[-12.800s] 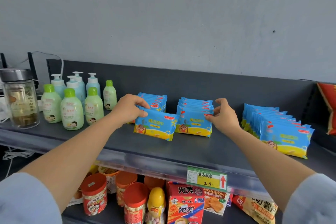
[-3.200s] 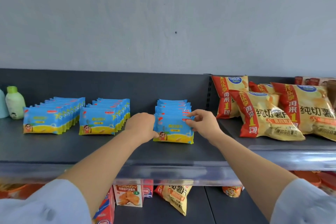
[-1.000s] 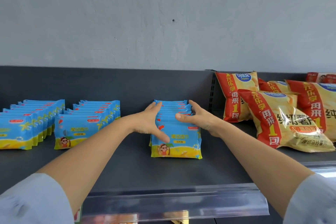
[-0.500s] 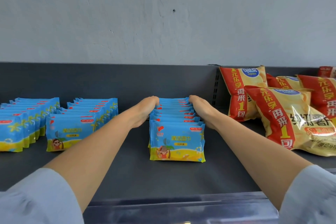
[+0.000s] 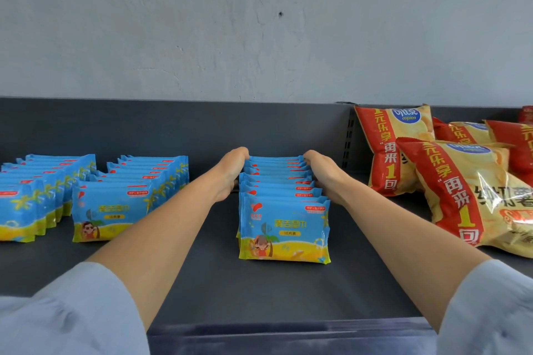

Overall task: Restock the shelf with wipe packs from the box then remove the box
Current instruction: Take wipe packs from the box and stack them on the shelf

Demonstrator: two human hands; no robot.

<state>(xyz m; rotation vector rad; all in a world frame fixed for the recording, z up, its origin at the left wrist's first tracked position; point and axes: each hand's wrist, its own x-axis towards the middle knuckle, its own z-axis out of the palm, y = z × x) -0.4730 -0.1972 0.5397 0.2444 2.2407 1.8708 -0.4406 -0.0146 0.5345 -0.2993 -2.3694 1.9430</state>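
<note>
Head view: dark grey shelf (image 5: 274, 291) under a pale grey wall (image 5: 259, 23), with a low back panel (image 5: 173, 127) along its rear edge. The centre row of wipe packs (image 5: 284, 228) stands upright in a file running from mid-shelf back toward the rear edge. The packs are blue and yellow, and the front one faces the camera, set well back from the front edge. The left hand (image 5: 230, 170) lies against the left side of this row and the right hand (image 5: 323, 170) against the right side, both at the rear half. Each hand is narrow, its fingers bent round the rearmost packs so it clamps the row; the fingertips are hidden behind the packs. Both forearms reach in over the front edge, light blue sleeves (image 5: 72, 311) at the bottom corners. The second row of wipe packs (image 5: 115, 210) stands left of the left forearm, also filed front to back, apart from the centre row. The third row of wipe packs (image 5: 26, 210) is just beside it at the shelf's left edge, partly cut off. Red and yellow chip bags (image 5: 473, 199) lean and lie toward the right edge, near the right forearm; I cannot tell whether they touch it. Some packs at the rear of the centre row sit slightly off line with the ones in front.
</note>
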